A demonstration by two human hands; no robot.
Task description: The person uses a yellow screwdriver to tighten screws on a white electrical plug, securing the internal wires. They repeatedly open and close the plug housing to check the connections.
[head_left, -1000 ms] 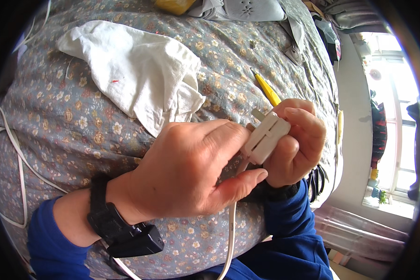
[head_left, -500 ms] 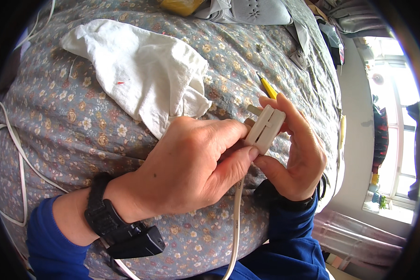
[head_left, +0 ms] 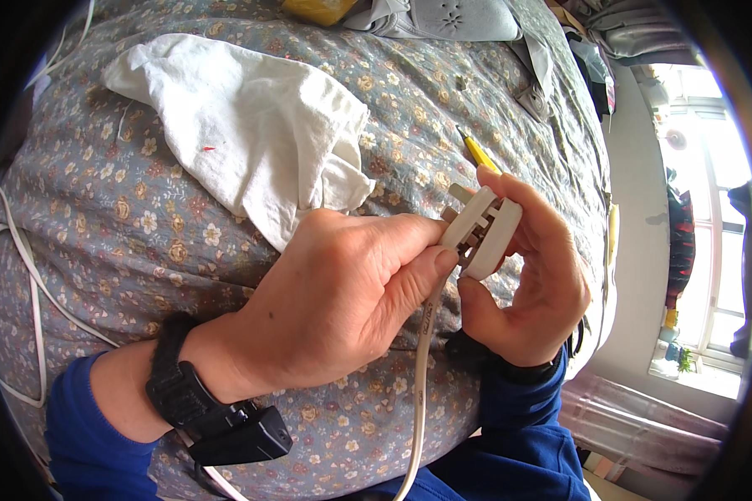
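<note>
A white power plug is parted into two halves in front of me, with a gap between them showing its inner parts. My left hand [head_left: 334,296] pinches the half with the flat metal pins [head_left: 468,219] between thumb and forefinger. My right hand [head_left: 543,280] has its fingers and thumb around the other half, a plain white cover [head_left: 495,240]. From the plug a white cable [head_left: 423,384] hangs down toward my lap. Just beyond my right fingertips lies a yellow pointed tool [head_left: 479,154], its lower end hidden by the hand.
All this is over a grey floral bed cover [head_left: 184,267]. A crumpled white cloth [head_left: 251,134] lies beyond my left hand, and loops of white cable [head_left: 38,313] run along the left. Grey fabric shoe-like item [head_left: 459,21] stands at the far edge; a window [head_left: 710,225] is at the right.
The plug's two halves, almost together half a second ago, have come apart. My right hand has shifted slightly right with the cover, while the left still grips the pin half.
</note>
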